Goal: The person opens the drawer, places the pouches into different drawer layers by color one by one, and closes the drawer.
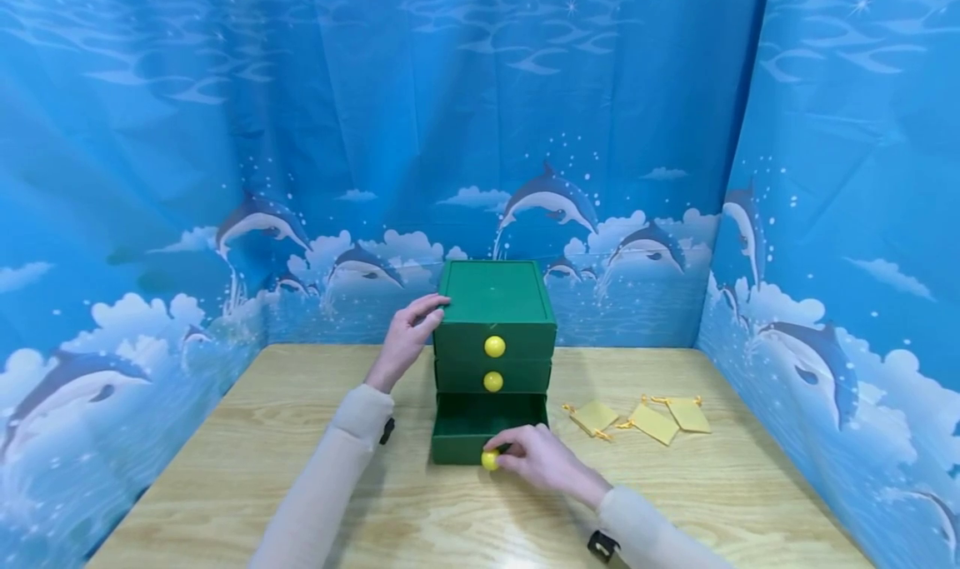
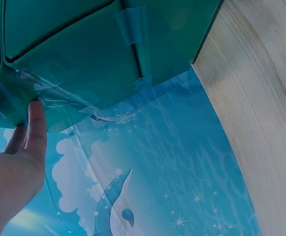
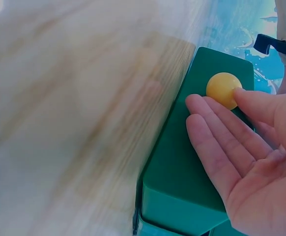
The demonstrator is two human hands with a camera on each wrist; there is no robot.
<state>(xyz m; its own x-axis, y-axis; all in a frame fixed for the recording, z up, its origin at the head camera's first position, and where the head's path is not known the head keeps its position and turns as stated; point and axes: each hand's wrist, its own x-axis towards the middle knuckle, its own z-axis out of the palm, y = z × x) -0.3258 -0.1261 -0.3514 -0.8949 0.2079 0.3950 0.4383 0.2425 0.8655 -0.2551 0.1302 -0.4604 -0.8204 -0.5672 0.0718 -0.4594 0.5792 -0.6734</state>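
A green drawer cabinet (image 1: 495, 292) with round yellow knobs stands on the table. Its bottom drawer (image 1: 456, 450) is pulled out, and the green inside shows. My right hand (image 1: 547, 459) pinches that drawer's yellow knob (image 3: 223, 88) between thumb and fingers. In the right wrist view the other fingers stretch along the drawer front. My left hand (image 1: 408, 336) touches the cabinet's upper left side, its fingertips at the top edge. The left wrist view shows those fingers against the green side panel (image 2: 74, 73), where clear tape is stuck. Both upper drawers are closed.
Right of the cabinet, three flat yellow pouches (image 1: 655, 424) with orange strings lie on the wooden table (image 1: 300, 436). Blue curtains (image 1: 360, 136) printed with dolphins hang behind the table and at both sides.
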